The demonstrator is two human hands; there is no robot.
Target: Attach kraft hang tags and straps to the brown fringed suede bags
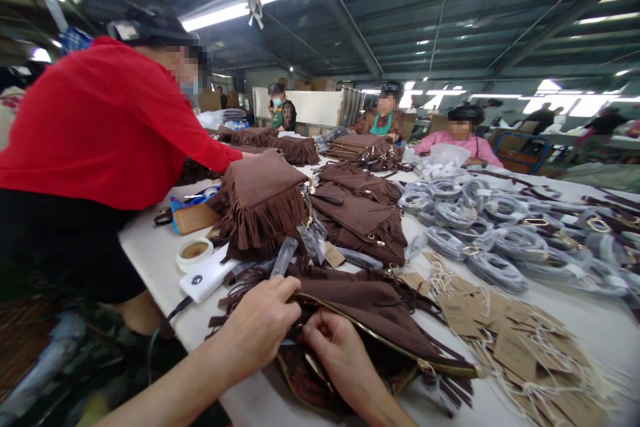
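Note:
A brown fringed bag (365,307) lies on the white table with its gold zipper open and its patterned lining showing. My left hand (263,317) is closed on the bag's upper edge, at the left end of the zipper opening. Inside the opening, my right hand (337,350) has its fingers pinched together; what they hold is too small to make out. Just beyond the bag stands a stack of brown fringed bags (265,197), with more flat brown bags (355,213) beside it.
Cardboard tags with white strings (520,340) spread at the right, below plastic-wrapped coiled straps (495,233). A white power bank (205,277) with a cable and a round container (194,252) sit at the left. A person in red (100,120) leans over the table; others sit beyond.

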